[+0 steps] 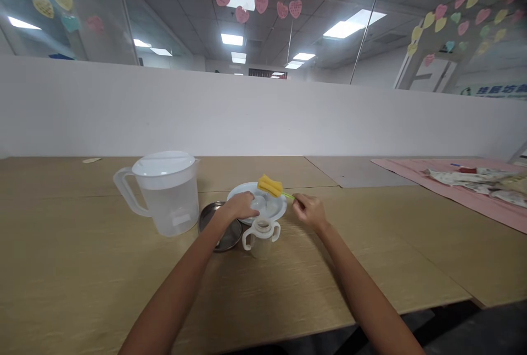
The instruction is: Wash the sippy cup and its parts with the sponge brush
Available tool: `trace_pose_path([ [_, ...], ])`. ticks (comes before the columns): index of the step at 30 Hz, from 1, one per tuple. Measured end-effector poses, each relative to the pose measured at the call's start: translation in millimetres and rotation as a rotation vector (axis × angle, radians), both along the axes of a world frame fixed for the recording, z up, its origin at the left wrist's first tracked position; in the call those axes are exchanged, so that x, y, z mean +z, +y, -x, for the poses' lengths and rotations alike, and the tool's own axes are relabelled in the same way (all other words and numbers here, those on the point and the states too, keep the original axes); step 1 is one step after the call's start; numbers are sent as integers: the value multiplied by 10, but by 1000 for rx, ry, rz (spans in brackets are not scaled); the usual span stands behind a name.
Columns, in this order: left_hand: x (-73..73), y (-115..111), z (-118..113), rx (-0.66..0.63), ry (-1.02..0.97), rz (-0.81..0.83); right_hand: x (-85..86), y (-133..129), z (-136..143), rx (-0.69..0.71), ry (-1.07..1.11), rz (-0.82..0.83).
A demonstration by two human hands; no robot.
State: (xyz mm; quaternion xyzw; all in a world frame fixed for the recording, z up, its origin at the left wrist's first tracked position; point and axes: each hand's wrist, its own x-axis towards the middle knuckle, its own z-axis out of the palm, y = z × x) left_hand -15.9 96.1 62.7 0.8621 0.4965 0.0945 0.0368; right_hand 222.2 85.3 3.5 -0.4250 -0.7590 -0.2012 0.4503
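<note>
A sponge brush (pixel 270 185) with a yellow head and a thin green handle is gripped by my right hand (pixel 309 211), its fingers closed around the handle. The sponge is held over a shallow white basin (pixel 281 213). Clear rounded pieces (pixel 269 205) lie inside the basin. My left hand (pixel 242 205) reaches over the basin's left side, fingers curled at a clear piece; what exactly they hold is hard to see. Just in front stands an open cup (pixel 262 237) with two white handles. Partly beneath my left forearm sits a round metal dish (pixel 231 237).
A large translucent pitcher (pixel 173 201) with a white lid stands on the wooden table (pixel 82 267) at left. A pink cloth (pixel 424 175) with fabric items on it lies at far right. Behind the table runs a low white partition (pixel 247 116) topped by glass.
</note>
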Motion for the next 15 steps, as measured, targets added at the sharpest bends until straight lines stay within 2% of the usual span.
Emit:
trace_pose_path([
  [6,249,-117,4,76,-125,-126,-19,12,-2,23,44,36],
  [12,411,-160,119,-101,-442,-232,-32,39,-35,20,94,72],
  [15,470,-187,147,-123,-477,-208,-38,21,-10,11,31,56],
])
